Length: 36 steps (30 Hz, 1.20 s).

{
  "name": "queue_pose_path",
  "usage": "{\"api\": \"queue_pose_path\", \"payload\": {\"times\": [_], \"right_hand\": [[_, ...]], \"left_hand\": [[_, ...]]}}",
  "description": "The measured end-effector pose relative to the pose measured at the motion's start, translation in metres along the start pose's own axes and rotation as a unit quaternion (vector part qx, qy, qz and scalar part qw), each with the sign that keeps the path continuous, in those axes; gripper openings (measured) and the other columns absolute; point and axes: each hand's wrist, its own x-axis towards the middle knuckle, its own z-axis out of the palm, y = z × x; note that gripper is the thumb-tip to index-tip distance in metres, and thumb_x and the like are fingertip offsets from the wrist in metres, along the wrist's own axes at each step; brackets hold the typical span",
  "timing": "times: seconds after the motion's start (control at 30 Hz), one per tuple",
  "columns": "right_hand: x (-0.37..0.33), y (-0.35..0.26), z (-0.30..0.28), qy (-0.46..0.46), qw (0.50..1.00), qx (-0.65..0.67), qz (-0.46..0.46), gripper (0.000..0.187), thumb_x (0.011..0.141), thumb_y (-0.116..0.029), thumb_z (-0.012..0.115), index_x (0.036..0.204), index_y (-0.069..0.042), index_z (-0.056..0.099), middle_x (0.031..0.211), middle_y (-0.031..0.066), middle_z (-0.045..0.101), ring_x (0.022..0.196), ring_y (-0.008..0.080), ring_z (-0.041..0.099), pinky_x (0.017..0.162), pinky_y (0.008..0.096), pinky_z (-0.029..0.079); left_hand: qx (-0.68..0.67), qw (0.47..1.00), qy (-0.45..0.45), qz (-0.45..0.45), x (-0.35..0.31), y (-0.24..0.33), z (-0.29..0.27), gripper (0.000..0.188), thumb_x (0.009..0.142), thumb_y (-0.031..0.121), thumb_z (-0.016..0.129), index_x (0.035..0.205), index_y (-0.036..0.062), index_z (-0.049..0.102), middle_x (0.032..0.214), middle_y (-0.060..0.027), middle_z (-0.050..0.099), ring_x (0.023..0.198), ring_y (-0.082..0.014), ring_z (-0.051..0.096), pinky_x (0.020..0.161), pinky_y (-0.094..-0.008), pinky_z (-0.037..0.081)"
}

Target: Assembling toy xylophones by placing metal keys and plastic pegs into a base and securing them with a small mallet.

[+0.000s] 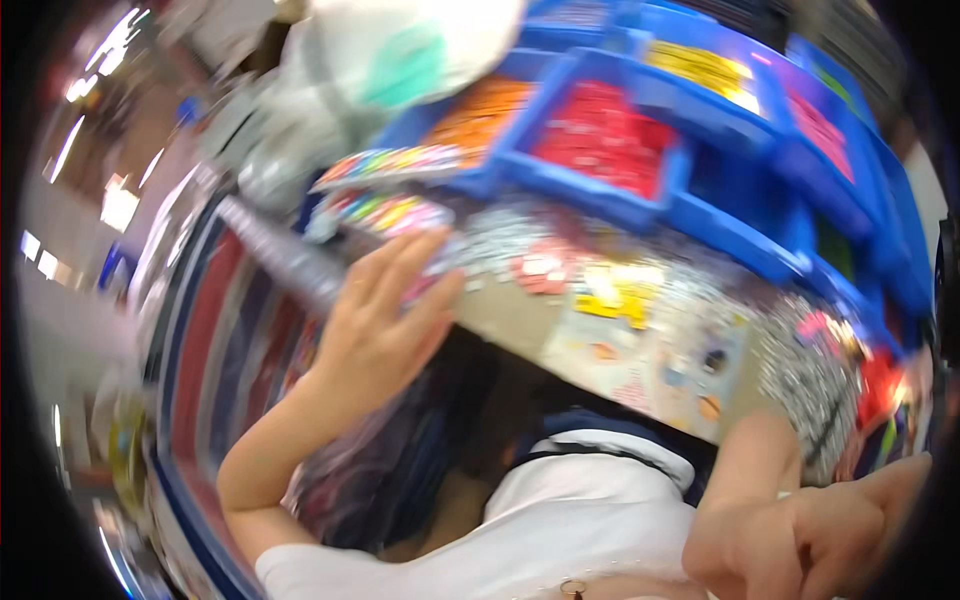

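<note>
My left hand point(385, 310) reaches forward at the left side of the worktop, its fingers stretched out and a little apart, with nothing visible in it. Just past its fingertips lie packs with rows of multicoloured pieces point(390, 213); motion blur hides whether they touch. My right hand point(810, 535) is raised close to the camera at the lower right, its arm bent. Its fingers look curled in, and what they hold, if anything, cannot be made out. Yellow packets point(617, 292) and a small pink heap point(545, 265) lie on the worktop between the arms.
Blue bins line the back, holding red pieces point(605, 140), orange pieces point(485, 115) and yellow pieces point(703, 72). A pile of silvery pieces point(805, 385) lies at the right. Printed sheets point(645, 350) cover the worktop's front. A white bag point(410, 50) stands at the back left; striped fabric point(205, 370) hangs left.
</note>
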Motion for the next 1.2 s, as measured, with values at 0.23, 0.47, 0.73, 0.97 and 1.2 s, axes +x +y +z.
{"api": "queue_pose_path", "payload": {"times": [0.23,0.47,0.73,0.97,1.2], "right_hand": [[-0.024,-0.048,-0.021,0.168,0.982,-0.073,-0.056,0.031,0.097,-0.041,0.044,0.101,-0.01,0.045,0.1,0.0075,0.044,0.088,0.0182,0.049,0.079,0.0354,0.048],[-0.027,-0.063,-0.062,0.283,0.957,-0.025,-0.065,0.026,0.098,-0.035,0.044,0.099,-0.009,0.045,0.094,0.0061,0.045,0.084,0.0176,0.048,0.079,0.035,0.047],[-0.04,-0.069,-0.088,0.358,0.929,0.07,-0.066,0.02,0.099,-0.028,0.044,0.098,-0.007,0.046,0.087,0.0045,0.045,0.079,0.0168,0.048,0.078,0.0345,0.045],[-0.032,-0.047,-0.126,0.495,0.868,0.009,-0.039,0.02,0.102,-0.028,0.042,0.101,-0.009,0.045,0.082,0.0004,0.04,0.072,0.0104,0.041,0.083,0.031,0.043],[-0.059,-0.037,-0.123,0.517,0.855,-0.008,-0.04,0.017,0.102,-0.023,0.042,0.103,-0.008,0.048,0.08,-0.0002,0.04,0.072,0.0111,0.043,0.091,0.0341,0.045]], "left_hand": [[-0.181,0.974,-0.046,0.128,0.128,0.031,0.069,0.032,0.08,0.005,0.067,0.111,0.0043,0.061,0.134,-0.0178,0.047,0.119,-0.0378,0.049,0.098,-0.045,0.043],[-0.251,0.923,-0.058,0.285,0.207,0.123,0.132,0.031,0.079,0.006,0.067,0.11,0.0042,0.061,0.135,-0.0185,0.046,0.121,-0.0372,0.047,0.095,-0.0459,0.043],[-0.356,0.883,-0.037,0.304,0.209,0.188,0.163,0.038,0.079,0.006,0.07,0.115,0.0094,0.062,0.138,-0.0172,0.046,0.123,-0.0372,0.048,0.098,-0.0456,0.044],[-0.462,0.865,-0.055,0.187,0.168,0.197,0.159,0.038,0.078,0.002,0.071,0.114,0.01,0.065,0.135,-0.0178,0.049,0.12,-0.0373,0.05,0.096,-0.0455,0.044],[-0.512,0.842,-0.05,0.161,0.144,0.199,0.154,0.037,0.078,0.001,0.071,0.114,0.0087,0.064,0.134,-0.0183,0.048,0.114,-0.039,0.051,0.094,-0.0458,0.044]]}}
